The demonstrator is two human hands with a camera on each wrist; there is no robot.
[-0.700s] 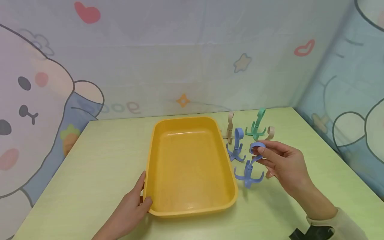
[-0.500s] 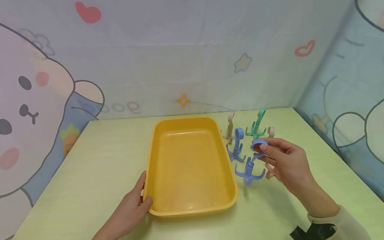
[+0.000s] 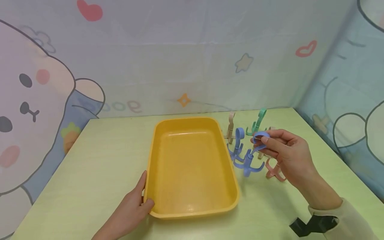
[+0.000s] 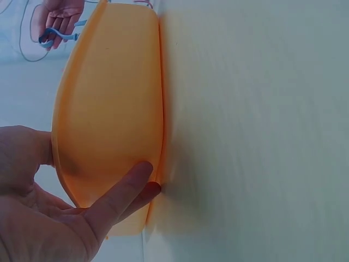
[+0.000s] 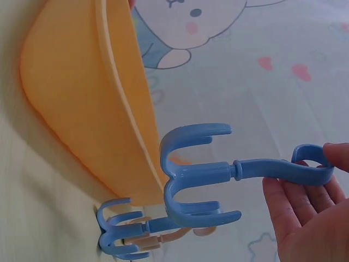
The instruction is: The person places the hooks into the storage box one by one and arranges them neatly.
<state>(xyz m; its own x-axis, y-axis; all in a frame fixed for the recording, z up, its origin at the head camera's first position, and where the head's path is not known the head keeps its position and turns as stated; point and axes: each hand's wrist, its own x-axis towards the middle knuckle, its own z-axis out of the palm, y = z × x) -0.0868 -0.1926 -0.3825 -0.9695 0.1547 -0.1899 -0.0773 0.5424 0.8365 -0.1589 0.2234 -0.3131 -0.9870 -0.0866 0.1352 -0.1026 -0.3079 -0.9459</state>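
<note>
My left hand [image 3: 132, 205] grips the near left corner of a yellow tray [image 3: 192, 166], thumb over the rim and fingers along the outer wall [image 4: 117, 103]. My right hand [image 3: 292, 155] pinches the curled top of a blue four-prong hook [image 3: 247, 164], its prongs hanging downward. In the right wrist view the held hook [image 5: 202, 173] shows clear of the table, close beside the tray. Just behind it in the head view stands a second blue hook [image 3: 239, 136]. Below the right hand's fingers lies a pink hook [image 3: 273, 171], partly covered by the hand.
A beige hook [image 3: 230, 126] stands by the tray's far right side, with a green hook [image 3: 260, 117] to its right. Another beige hook [image 3: 260, 155] is mostly hidden behind the right hand. A printed cloth [image 3: 156, 66] walls off the table's back.
My right hand has lifted the blue hook a little and moved it farther back, uncovering more of the pink hook. The left hand and tray stay nearly still.
</note>
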